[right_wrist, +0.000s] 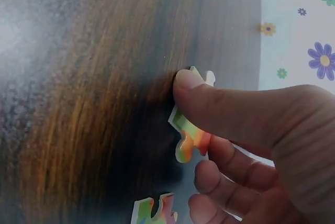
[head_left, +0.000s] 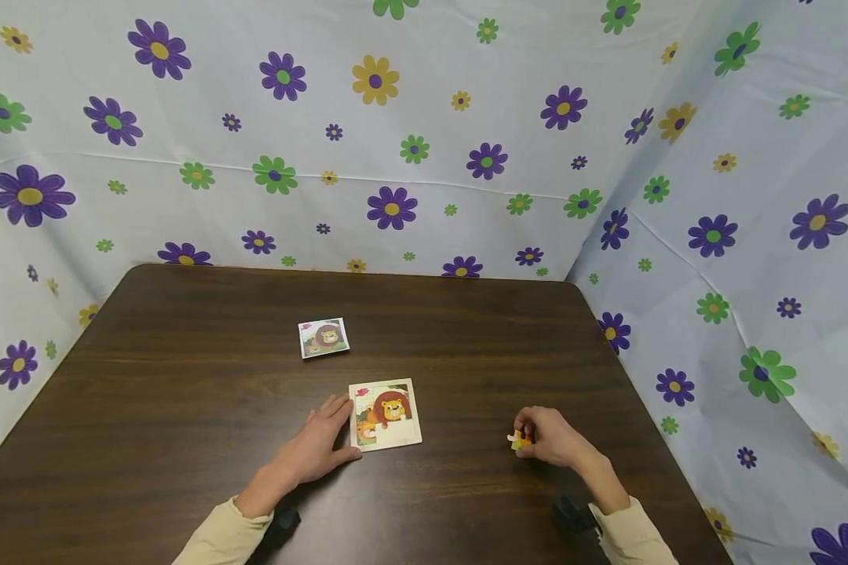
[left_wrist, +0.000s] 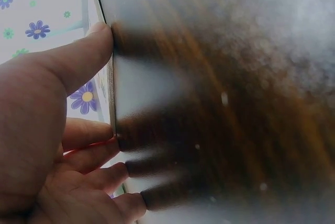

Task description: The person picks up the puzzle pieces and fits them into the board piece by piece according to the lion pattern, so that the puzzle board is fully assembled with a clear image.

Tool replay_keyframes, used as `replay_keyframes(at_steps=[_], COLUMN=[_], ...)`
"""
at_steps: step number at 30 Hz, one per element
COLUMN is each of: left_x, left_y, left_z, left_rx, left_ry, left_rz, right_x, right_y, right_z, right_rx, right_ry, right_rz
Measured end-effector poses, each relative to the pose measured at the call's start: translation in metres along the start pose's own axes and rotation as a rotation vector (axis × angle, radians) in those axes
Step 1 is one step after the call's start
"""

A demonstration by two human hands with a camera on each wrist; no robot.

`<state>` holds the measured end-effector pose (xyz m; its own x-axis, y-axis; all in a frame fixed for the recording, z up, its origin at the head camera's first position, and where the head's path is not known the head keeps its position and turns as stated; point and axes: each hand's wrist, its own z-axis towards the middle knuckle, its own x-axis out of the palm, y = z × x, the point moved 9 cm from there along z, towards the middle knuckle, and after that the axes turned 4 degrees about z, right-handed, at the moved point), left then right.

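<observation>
A square jigsaw board [head_left: 399, 433] with a lion picture lies mid-table, partly filled, with a pale bare patch at its lower right. My left hand [head_left: 318, 441] touches its left side, the thumb by the lower corner and the fingers along the edge. To the right, my right hand [head_left: 554, 439] pinches a green and orange puzzle piece [right_wrist: 191, 132] between thumb and fingers, close to the tabletop. Below that hand in the right wrist view, a second puzzle piece [right_wrist: 140, 212] lies on the table, cut off by the frame's edge.
Behind the board lies a small card [head_left: 323, 339] printed with a similar lion. The dark wooden table [head_left: 184, 377] has rounded far corners. A white flower-patterned cloth [head_left: 424, 102] hangs behind it and along the right side.
</observation>
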<state>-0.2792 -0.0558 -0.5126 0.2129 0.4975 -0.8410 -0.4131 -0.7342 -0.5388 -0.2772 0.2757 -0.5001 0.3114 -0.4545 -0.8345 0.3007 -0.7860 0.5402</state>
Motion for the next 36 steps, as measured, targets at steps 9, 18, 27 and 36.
replay_keyframes(at_steps=[9, 18, 27, 36], left_x=[0.001, 0.0, 0.003, -0.002], left_y=[0.0, 0.0, -0.001, -0.003], left_z=[0.0, -0.001, 0.0, -0.001], left_rx=[-0.013, 0.004, 0.006, 0.013], left_ry=[0.007, -0.012, -0.007, -0.021], left_rz=[0.002, -0.004, -0.004, -0.006], right_x=[-0.004, 0.009, 0.043, 0.062], right_y=[0.006, 0.055, 0.109, 0.124], right_z=[0.01, 0.054, 0.081, 0.099], right_rx=[0.023, -0.049, -0.173, -0.128], right_ry=[-0.081, -0.122, -0.064, -0.075], right_rz=[0.036, 0.212, 0.155, 0.323])
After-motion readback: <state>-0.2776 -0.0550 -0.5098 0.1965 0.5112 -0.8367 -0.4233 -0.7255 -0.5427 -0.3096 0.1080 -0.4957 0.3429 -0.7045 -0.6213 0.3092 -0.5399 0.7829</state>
